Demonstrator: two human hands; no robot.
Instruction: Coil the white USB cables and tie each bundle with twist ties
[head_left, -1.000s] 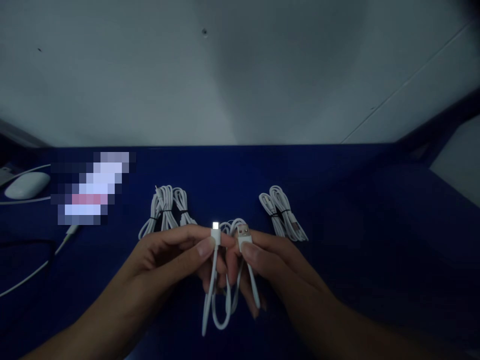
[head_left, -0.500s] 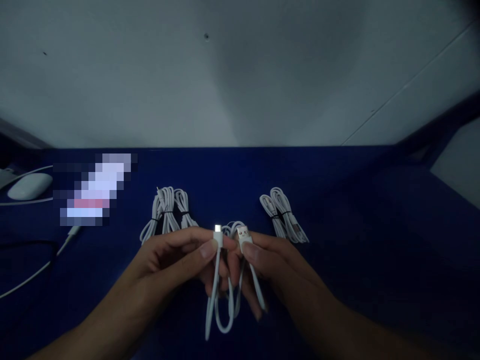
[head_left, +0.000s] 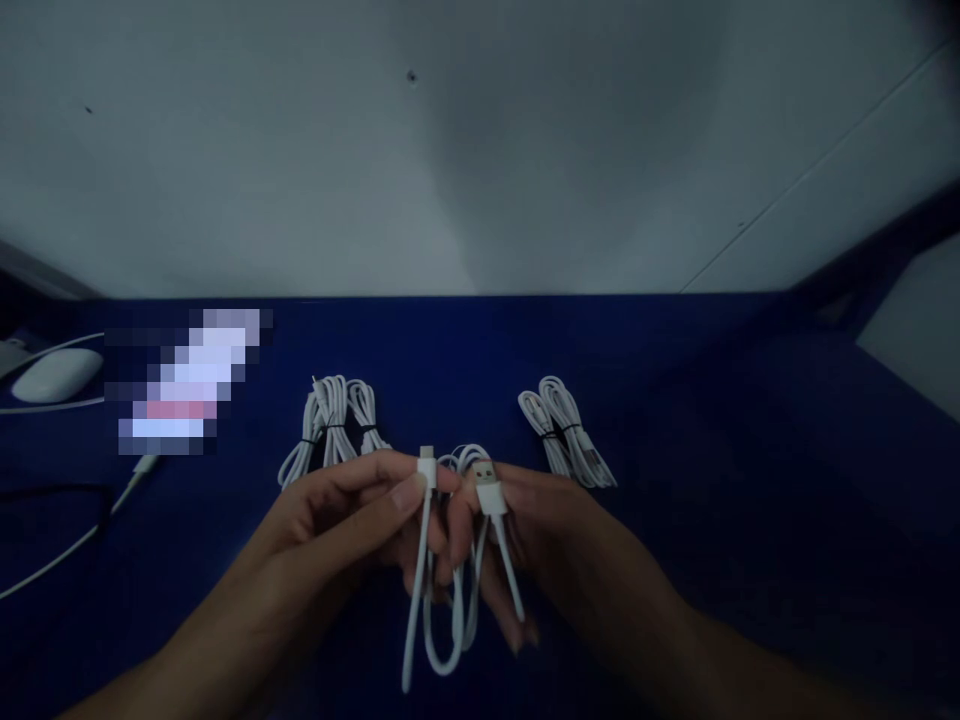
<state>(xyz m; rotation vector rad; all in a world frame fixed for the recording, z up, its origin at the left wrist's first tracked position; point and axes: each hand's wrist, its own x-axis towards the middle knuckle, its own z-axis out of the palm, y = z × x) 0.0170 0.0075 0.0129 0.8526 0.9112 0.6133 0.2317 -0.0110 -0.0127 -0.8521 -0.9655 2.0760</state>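
A white USB cable hangs in loops between my two hands, above the blue table. My left hand pinches its small plug between thumb and forefinger, metal tip up. My right hand holds the end with the wide USB-A plug, whose metal face with two square holes is turned toward me. The right thumb is hard to make out behind the plug. Several coils of the cable pass behind and between the fingers, partly hidden.
Behind my left hand lie three white cable bundles with black ties; two more bundles lie behind my right. At left are a blurred-out phone on a charging cable and a white mouse-like object. A pale wall rises behind the table.
My left hand and the small plug have shifted slightly left. The right thumb has moved off the front of the USB-A plug, showing its white housing more fully.
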